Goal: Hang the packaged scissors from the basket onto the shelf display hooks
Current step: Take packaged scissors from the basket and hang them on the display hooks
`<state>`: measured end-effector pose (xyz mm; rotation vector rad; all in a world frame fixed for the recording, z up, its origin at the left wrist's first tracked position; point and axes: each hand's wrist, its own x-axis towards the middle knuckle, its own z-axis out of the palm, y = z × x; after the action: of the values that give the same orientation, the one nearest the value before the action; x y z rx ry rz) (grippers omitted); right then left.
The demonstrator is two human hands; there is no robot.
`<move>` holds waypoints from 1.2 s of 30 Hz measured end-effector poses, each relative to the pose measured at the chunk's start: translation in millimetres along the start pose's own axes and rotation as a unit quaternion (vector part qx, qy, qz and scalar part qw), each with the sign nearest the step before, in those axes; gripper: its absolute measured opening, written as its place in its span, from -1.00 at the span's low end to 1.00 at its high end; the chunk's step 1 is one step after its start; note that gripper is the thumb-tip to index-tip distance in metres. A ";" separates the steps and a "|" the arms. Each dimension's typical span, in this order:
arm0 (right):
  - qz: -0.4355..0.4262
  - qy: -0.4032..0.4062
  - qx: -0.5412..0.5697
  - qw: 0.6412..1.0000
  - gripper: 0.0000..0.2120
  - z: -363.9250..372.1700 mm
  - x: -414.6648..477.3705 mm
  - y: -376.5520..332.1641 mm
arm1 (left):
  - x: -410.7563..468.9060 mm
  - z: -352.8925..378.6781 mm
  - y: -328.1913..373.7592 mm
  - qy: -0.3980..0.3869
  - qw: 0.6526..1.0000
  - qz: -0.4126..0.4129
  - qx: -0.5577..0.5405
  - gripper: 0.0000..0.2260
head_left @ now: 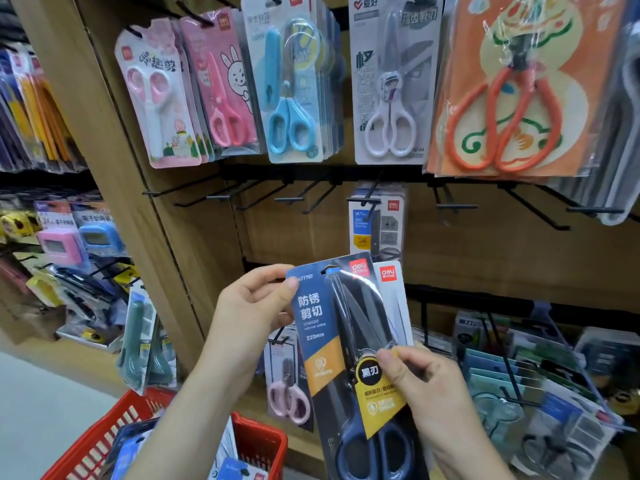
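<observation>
The job is only partly done, I think. One pack (377,223) already hangs on the row of black hooks (294,199), but most hooks in that row are bare.

Below the hooks, two hands hold up a dark blue pack of scissors (332,327). It is not on a hook yet. A white pack (393,289) sits right behind it. The left hand (252,306) pinches the blue pack's top corner, thumb in front. The right hand (426,389) has its fingers (391,358) curled on the pack's side, by the yellow label.

Far below the hooks, the red basket (263,441) holds more packs (235,469), so there is more to hang.

The blue pack is flat card with a shiny clear plastic bubble over long black blades and round blue handles. A little slot at its top is for a hook. The basket is hard plastic with slits. The hooks are thin metal rods. Above the hooks hang pink, blue, white and orange scissors.
</observation>
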<state>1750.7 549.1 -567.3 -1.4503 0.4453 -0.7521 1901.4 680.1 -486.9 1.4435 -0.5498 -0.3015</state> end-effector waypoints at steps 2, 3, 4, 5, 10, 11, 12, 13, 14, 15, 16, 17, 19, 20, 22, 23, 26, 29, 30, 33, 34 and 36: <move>0.004 0.010 0.014 1.000 -0.74 4.3 -0.7 0.1 | -3.2 7.0 -5.3 -0.020 0.999 -0.021 -0.021 -0.89; 0.007 0.021 0.031 0.999 -0.74 6.7 -0.4 -0.2 | -7.4 11.7 -9.2 -0.047 0.998 -0.031 -0.006 -0.87; 0.010 0.033 0.053 0.998 -0.73 8.4 0.3 -0.5 | -13.2 16.3 -13.9 -0.080 0.996 -0.040 0.007 -0.84; 0.017 0.046 0.073 0.996 -0.72 10.0 1.2 -1.5 | -20.0 21.6 -18.4 -0.105 0.993 -0.047 0.010 -0.82; 0.026 0.076 0.074 0.994 -0.74 8.8 3.8 -6.2 | -17.9 44.5 -31.0 -0.073 0.997 -0.014 -0.012 -0.78; 0.029 0.083 0.076 0.993 -0.73 5.3 4.2 -7.5 | -13.8 47.4 -29.6 -0.060 0.998 0.004 -0.011 -0.77; 0.031 0.095 0.073 0.992 -0.75 -0.2 5.0 -6.9 | -9.9 49.6 -27.0 -0.048 0.999 0.019 -0.010 -0.77; 0.032 0.113 0.063 0.991 -0.79 -6.4 5.6 -6.6 | -6.2 49.2 -25.1 -0.038 0.999 0.029 -0.012 -0.77; 0.029 0.129 0.040 0.990 -0.85 -13.9 6.6 -5.4 | -3.2 46.5 -22.8 -0.026 0.999 0.038 -0.016 -0.77; 0.027 0.137 0.013 0.990 -0.84 -21.1 7.3 -4.3 | 0.2 41.8 -21.6 -0.009 0.999 0.044 -0.019 -0.78; 0.024 0.136 -0.016 0.990 -0.76 -27.9 8.1 -1.8 | 3.9 35.6 -21.3 0.010 0.999 0.048 -0.019 -0.78; 0.018 0.127 -0.041 0.991 -0.69 -32.6 9.1 0.2 | 7.5 27.8 -22.6 0.028 0.998 0.045 -0.017 -0.78; 0.002 0.099 -0.087 0.991 -0.59 -34.5 10.7 2.2 | 13.4 13.1 -27.6 0.049 0.998 0.023 -0.018 -0.80; -0.004 0.088 -0.101 0.991 -0.57 -32.2 11.7 3.0 | 16.7 7.8 -30.6 0.053 0.998 0.009 -0.017 -0.80; -0.013 0.070 -0.112 0.991 -0.55 -24.2 14.0 5.4 | 23.6 1.6 -34.1 0.055 0.998 -0.009 -0.005 -0.81; -0.020 0.063 -0.116 0.991 -0.55 -19.6 14.8 6.7 | 28.0 -0.4 -34.7 0.054 0.998 -0.010 0.004 -0.81; -0.024 0.049 -0.120 0.991 -0.52 -8.7 15.7 8.5 | 42.9 -2.3 -32.6 0.047 0.999 -0.002 0.022 -0.82; -0.033 0.052 -0.128 0.990 -0.53 -4.9 16.7 7.4 | 54.4 -3.9 -31.5 0.040 0.999 -0.004 0.032 -0.82; -0.031 0.052 -0.128 0.990 -0.53 -3.6 17.2 6.9 | 56.9 -4.1 -31.9 0.033 0.999 -0.007 0.036 -0.83; -0.025 0.057 -0.127 0.990 -0.59 0.4 19.6 5.4 | 64.1 -5.3 -33.0 0.013 0.999 -0.012 0.049 -0.85; -0.019 0.057 -0.119 0.991 -0.61 1.8 20.1 5.0 | 67.4 -5.9 -33.4 0.015 0.999 -0.012 0.048 -0.85; -0.012 0.055 -0.099 0.993 -0.63 3.8 21.8 3.3 | 75.0 -6.5 -34.3 0.019 0.999 -0.018 0.043 -0.86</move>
<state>1769.3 536.6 -566.6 -1.6062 0.6029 -0.8274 1972.3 643.1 -507.8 1.5401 -0.5104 -0.2816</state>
